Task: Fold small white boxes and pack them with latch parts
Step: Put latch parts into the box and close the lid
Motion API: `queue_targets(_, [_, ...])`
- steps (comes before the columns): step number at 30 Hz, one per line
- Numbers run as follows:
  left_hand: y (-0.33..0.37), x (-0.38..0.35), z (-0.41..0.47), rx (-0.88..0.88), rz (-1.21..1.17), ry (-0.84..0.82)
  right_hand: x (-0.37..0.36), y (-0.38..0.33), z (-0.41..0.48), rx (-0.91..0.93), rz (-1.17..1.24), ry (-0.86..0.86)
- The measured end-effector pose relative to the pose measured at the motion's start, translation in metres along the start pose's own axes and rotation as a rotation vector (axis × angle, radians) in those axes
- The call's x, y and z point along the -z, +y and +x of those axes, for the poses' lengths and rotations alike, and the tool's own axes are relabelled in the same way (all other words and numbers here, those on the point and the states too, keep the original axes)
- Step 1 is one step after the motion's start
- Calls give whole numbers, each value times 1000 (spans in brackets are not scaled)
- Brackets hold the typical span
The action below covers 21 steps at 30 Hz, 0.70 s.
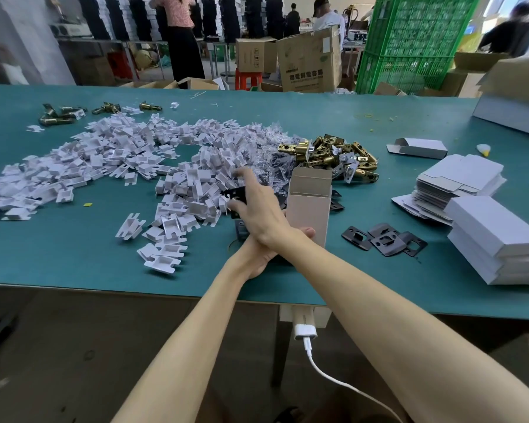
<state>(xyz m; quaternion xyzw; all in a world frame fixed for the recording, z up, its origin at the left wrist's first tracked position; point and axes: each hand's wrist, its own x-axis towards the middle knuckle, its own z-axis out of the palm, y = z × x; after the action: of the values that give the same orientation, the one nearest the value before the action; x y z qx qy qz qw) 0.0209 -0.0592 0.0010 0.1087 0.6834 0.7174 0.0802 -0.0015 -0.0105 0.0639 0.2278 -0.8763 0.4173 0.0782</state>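
Our arms crossed: right hand (257, 206) pinches black latch plate (235, 193) at edge of white insert pile (119, 154); left hand (261, 259), mostly hidden under right wrist, grips base of open white box (309, 206). Box upright on green table (74, 254), top flap raised — we cannot see contents. Brass latches (333, 154) heaped just behind box; loose black plates (385, 239) near its right side. Flat box blanks (458, 178) and folded boxes (495, 239) stacked at far right
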Motion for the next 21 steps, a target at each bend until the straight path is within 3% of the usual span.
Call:
queue_targets(6, [3, -2, 3, -53, 80, 80, 36, -17, 1, -92, 351, 64])
queue_targets(10, [8, -5, 2, -33, -30, 47, 76, -19, 4, -92, 491, 83])
queue_targets(15, [8, -6, 4, -13, -113, 33, 131, -3, 1, -19, 344, 152])
queue_targets(18, [8, -5, 4, -24, -121, 26, 152, 11, -1, -17, 88, 243])
queue_targets(21, [7, -5, 3, -26, -129, 30, 164, 19, -5, -34, -86, 190])
